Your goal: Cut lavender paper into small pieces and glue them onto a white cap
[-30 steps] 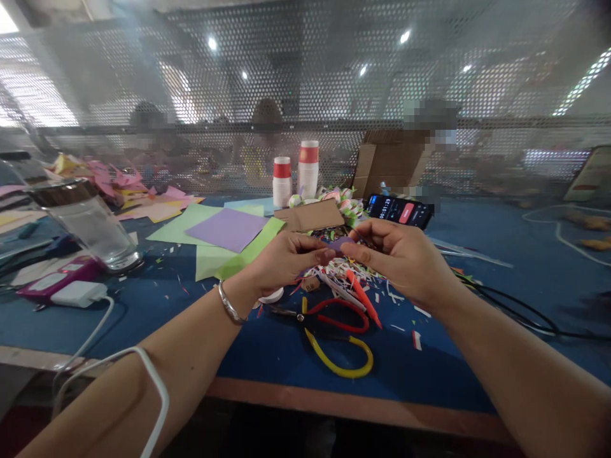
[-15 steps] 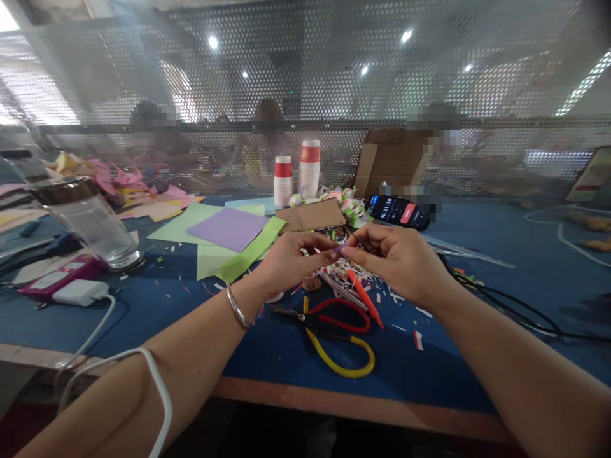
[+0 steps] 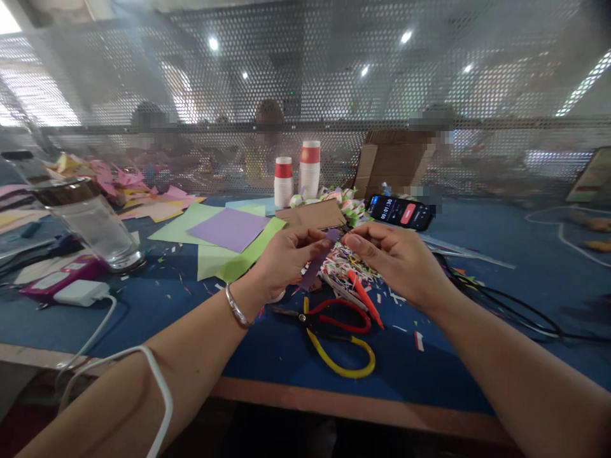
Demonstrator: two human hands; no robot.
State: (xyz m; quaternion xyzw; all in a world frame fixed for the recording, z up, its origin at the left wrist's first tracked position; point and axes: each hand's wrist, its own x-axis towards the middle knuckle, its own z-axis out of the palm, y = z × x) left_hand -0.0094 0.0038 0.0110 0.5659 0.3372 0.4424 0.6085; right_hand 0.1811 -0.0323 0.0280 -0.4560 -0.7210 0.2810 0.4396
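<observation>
Nearest you, a white cable loops over your left forearm at the near edge of the blue surface. Just beyond lie scissors with red and yellow handles, and an orange pen beside a heap of paper scraps. Above these, your left hand has its fingers pinched shut on a narrow purple paper strip, which hangs down and to the left from the grip. Your right hand pinches the strip's upper end, fingers closed on it. Farther left stand a glass and green and purple sheets. At the far side sit a phone and two stacks of paper cups.
</observation>
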